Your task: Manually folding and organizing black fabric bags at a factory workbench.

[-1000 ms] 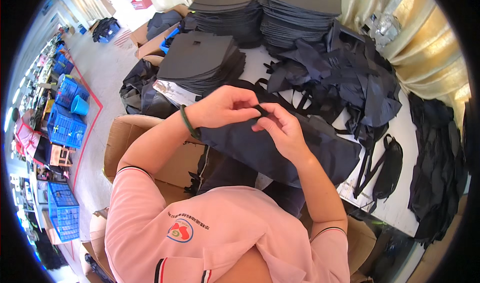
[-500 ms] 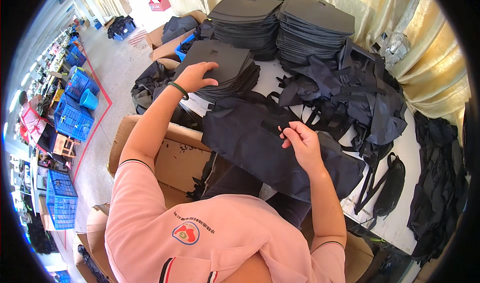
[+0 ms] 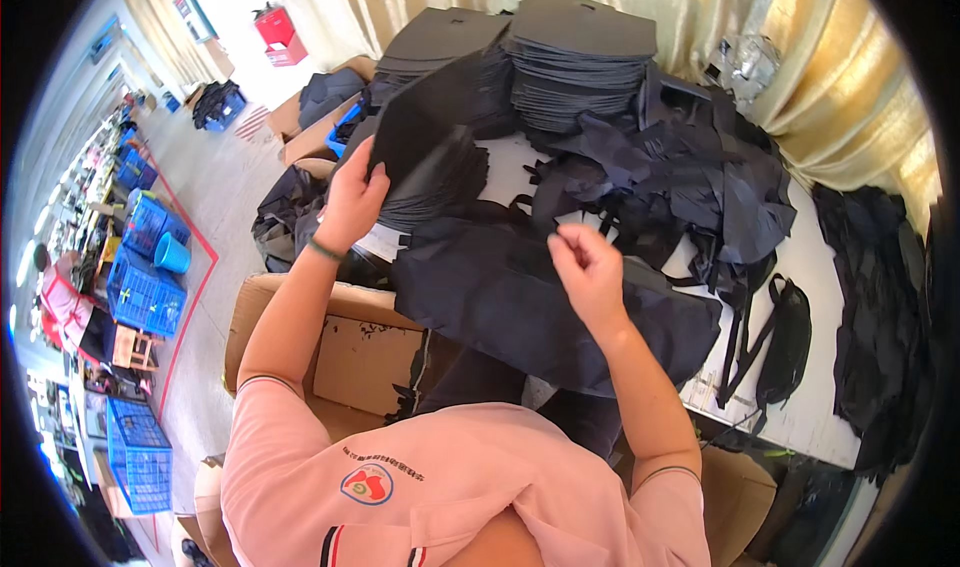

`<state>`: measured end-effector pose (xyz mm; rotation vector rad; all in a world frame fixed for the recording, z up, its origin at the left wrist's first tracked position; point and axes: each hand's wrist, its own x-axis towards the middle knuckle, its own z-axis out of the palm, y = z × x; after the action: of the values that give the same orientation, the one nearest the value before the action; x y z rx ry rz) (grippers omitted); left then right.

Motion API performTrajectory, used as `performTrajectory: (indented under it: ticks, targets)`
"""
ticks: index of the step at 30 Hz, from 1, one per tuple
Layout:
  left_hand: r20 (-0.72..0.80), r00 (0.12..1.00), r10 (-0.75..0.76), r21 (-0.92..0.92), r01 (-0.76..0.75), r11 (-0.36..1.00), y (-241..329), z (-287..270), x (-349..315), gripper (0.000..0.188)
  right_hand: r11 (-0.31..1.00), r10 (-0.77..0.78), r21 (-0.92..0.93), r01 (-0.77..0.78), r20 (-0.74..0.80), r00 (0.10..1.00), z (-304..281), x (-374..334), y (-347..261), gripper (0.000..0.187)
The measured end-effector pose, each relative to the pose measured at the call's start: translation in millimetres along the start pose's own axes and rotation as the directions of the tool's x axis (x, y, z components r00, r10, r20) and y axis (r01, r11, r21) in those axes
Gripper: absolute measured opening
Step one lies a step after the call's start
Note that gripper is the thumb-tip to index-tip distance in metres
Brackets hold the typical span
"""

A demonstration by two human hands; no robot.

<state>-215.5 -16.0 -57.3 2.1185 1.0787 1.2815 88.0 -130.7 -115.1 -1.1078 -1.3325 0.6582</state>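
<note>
My left hand (image 3: 352,199) is closed on the near edge of a thin black panel (image 3: 428,107), which stands tilted up over a low stack of similar panels (image 3: 440,182). My right hand (image 3: 588,272) is closed above a black fabric bag piece (image 3: 500,272) spread across the table edge and my lap. Its fingers are curled in, and whatever they may hold is hidden. Loose black fabric pieces with straps (image 3: 680,172) lie heaped just beyond that hand.
Two tall stacks of black panels, one of them the right stack (image 3: 580,67), stand at the back by a gold curtain (image 3: 850,87). A small black pouch (image 3: 785,342) lies on the white table (image 3: 715,372) at right. An open cardboard box (image 3: 365,367) sits at my left.
My left hand has taken a panel off the low stack and tilted it up. My right hand has turned and its fingers have curled in further. The view has shifted slightly.
</note>
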Motion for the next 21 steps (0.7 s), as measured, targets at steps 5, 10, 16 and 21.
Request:
performTrajectory:
  ticks: [5, 10, 16, 21]
  targets:
    - [0.185, 0.982, -0.037, -0.485, 0.125, 0.865, 71.3, 25.6, -23.0, 0.039, 0.972, -0.215, -0.129, 0.197, -0.14, 0.967, -7.1, 30.8, -23.3, 0.007]
    - [0.313, 0.95, -0.002, -0.452, 0.151, 0.879, 68.2, 32.9, -37.2, 0.039, 0.99, -0.117, -0.09, 0.109, -0.088, 0.989, -10.1, 24.9, -13.6, 0.006]
    - [0.678, 0.569, 0.465, -0.488, -0.126, 0.864, 77.1, 26.4, -13.9, 0.053, 0.906, 0.131, 0.399, -0.14, 0.052, 0.99, -17.9, 13.1, -10.7, 0.008]
    - [0.519, 0.83, 0.204, -0.314, -0.037, 0.949, 84.4, 70.0, -20.7, 0.056, 0.984, -0.046, 0.176, 0.01, 0.202, 0.978, -13.8, 10.3, -17.9, 0.01]
